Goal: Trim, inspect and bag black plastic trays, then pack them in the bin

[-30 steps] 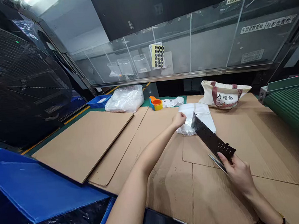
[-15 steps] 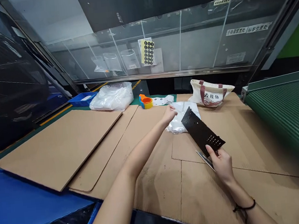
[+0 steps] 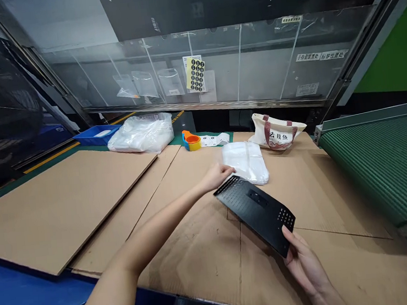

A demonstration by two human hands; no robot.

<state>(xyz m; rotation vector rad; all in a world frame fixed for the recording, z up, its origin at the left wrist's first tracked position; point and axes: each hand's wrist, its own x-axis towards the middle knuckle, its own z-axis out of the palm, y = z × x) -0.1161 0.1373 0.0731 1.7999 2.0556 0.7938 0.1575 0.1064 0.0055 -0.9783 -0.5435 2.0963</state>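
My right hand (image 3: 305, 258) grips the near end of a black perforated panel (image 3: 252, 205), thumb on top and fingers underneath. The panel tilts above the cardboard, with slots at both ends and a small recessed plate in its middle. My left hand (image 3: 217, 176) is closed in a pinch by the panel's far end. Its fingertips are at the near left edge of a stack of clear plastic bags (image 3: 249, 160), and seem to hold the edge of one thin bag. How much of that bag is lifted is hard to see.
Cardboard sheets (image 3: 198, 249) cover the table, with a raised board (image 3: 74, 198) on the left. Behind stand a blue tray (image 3: 94, 136), a plastic-wrapped bundle (image 3: 142, 133), an orange and yellow tape dispenser (image 3: 191, 141) and a cloth bag (image 3: 277, 131). A green conveyor (image 3: 388, 163) runs at right.
My left hand has come down and left from over the bag stack. My right hand has swung the panel lower and flatter, so its broad face now shows.
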